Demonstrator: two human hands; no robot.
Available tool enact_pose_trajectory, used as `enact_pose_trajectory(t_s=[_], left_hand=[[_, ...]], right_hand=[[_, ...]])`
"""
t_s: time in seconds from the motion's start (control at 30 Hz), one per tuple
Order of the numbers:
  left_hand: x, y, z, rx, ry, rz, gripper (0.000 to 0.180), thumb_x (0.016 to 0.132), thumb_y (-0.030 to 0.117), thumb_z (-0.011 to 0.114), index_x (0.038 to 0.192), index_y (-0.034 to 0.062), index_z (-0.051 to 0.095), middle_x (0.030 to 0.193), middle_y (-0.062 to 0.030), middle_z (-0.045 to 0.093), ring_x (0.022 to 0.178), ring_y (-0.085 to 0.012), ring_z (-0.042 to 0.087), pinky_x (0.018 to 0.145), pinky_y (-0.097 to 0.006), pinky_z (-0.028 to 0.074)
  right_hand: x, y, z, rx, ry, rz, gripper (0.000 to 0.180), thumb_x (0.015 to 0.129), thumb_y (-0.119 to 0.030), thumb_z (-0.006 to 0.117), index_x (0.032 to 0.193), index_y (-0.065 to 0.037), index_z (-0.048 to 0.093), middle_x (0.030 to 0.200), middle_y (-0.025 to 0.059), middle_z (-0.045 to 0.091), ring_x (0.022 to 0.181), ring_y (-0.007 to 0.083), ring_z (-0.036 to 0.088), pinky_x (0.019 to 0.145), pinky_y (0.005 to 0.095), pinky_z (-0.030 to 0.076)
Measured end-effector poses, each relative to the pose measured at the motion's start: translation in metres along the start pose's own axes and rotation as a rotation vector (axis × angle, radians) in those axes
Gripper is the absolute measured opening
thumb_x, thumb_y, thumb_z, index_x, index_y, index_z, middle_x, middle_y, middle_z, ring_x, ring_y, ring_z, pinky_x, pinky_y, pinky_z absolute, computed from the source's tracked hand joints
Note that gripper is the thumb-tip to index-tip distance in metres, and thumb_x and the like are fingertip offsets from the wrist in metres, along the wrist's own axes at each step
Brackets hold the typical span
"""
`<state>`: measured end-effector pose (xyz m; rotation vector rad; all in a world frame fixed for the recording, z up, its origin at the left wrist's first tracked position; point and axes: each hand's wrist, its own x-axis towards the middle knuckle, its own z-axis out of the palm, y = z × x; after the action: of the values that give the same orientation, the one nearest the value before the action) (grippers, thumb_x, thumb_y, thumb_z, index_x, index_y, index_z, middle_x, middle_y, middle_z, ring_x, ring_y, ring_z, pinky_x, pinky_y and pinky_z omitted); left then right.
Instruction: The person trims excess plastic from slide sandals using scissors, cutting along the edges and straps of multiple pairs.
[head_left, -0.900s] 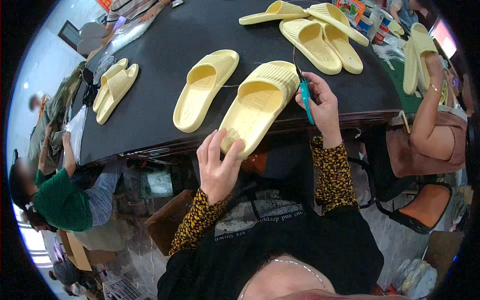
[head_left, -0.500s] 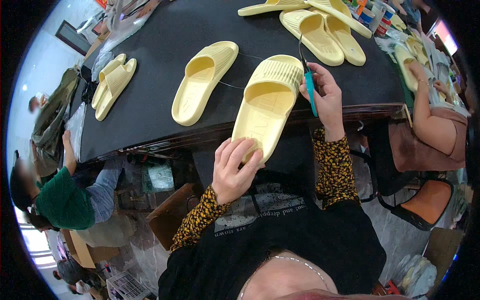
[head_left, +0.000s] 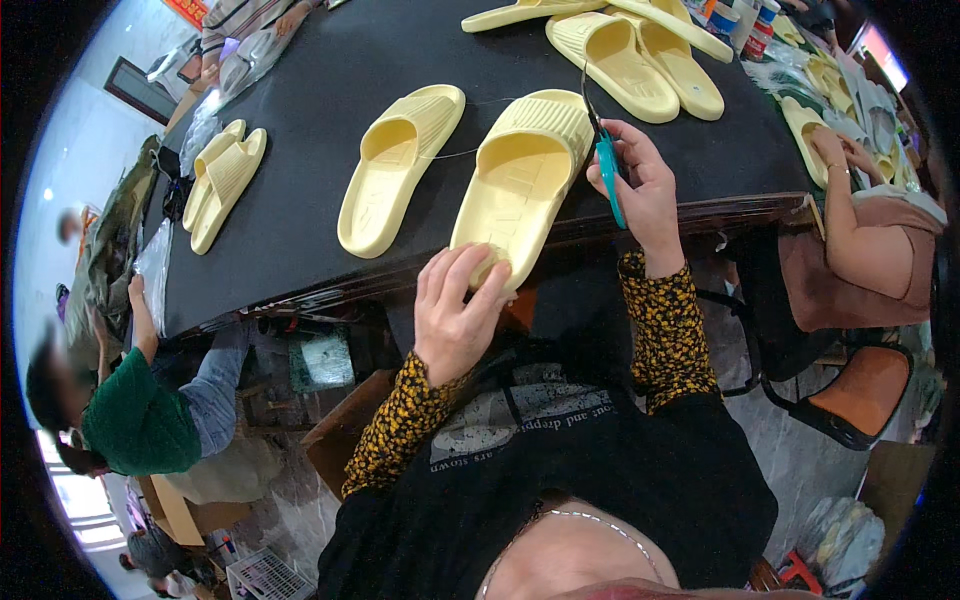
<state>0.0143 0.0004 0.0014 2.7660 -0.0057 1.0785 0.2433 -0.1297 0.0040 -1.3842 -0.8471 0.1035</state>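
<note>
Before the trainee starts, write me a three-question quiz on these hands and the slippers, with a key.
1. True or false: the right hand holds a teal-handled tool.

2. Where does the left hand grip its slipper?
A) by the strap
B) by the heel end
C) by the toe end

3. Which is nearer to that gripped slipper: the single slipper or the far-left pair of slippers?

Key: 1 true; 2 B; 3 the single slipper.
</note>
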Motion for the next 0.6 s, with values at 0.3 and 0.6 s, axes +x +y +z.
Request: enact_pose_trajectory(t_s=[0.3, 0.6], left_hand=[[0.031, -0.013, -0.009, -0.203, 0.081, -0.164, 0.04, 0.069, 0.008, 0.078, 0.106, 0.0026, 0.064, 0.121, -0.0173, 0.056, 0.112, -0.034, 0.053, 0.094, -0.043, 0.044], [0.022, -0.125, -0.029, 0.027, 0.002, -0.764, 0.039, 0.085, 0.016, 0.065, 0.12, -0.0003, 0.057, 0.122, -0.0187, 0.056, 0.116, -0.0332, 0.049, 0.1, -0.041, 0.039]], right_hand=[[-0.001, 0.002, -0.001, 0.043, 0.031, 0.036, 0.052, 0.08, -0.004, 0.074, 0.126, 0.001, 0.051, 0.103, 0.0057, 0.064, 0.092, 0.0098, 0.059, 0.082, 0.0239, 0.049], [-0.001, 0.001, -0.001, -0.044, 0.014, 0.004, 0.053, 0.08, -0.006, 0.074, 0.127, 0.0, 0.051, 0.108, 0.0068, 0.064, 0.094, 0.0106, 0.06, 0.083, 0.0249, 0.049]])
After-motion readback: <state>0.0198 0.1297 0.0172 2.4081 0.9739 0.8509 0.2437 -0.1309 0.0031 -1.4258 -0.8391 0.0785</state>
